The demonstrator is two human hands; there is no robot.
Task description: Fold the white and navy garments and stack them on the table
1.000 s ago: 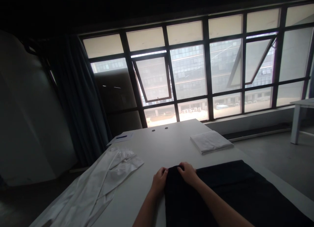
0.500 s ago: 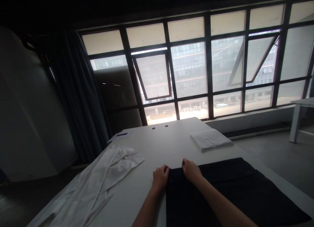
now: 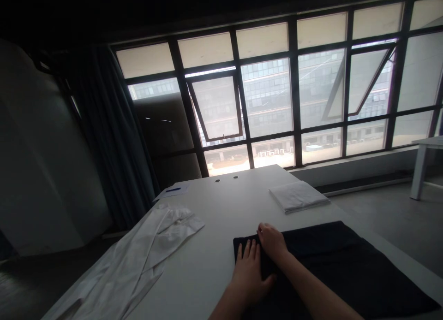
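A dark folded cloth (image 3: 332, 264) lies spread on the white table (image 3: 214, 204), close in front of me. My left hand (image 3: 249, 271) rests flat on its left part, fingers spread and thumb stretched out to the right. Just right of it, my right hand (image 3: 272, 239) is closed at the cloth's far edge, fingertips curled around the border. Both forearms cover some of the dark fabric. To the left, a white garment (image 3: 138, 255) lies loosely in creases along the table's side.
A folded white cloth (image 3: 298, 195) lies at the table's right side, farther off. At the far left corner, a blue pen (image 3: 173, 189) sits on paper (image 3: 180, 186). Windows (image 3: 266, 98) stand behind the table. Another white table (image 3: 420, 168) is at the far right.
My left hand has let go of the cloth's far left corner, moved right and nearer, and now lies flat on the cloth. My right hand stays at the far edge.
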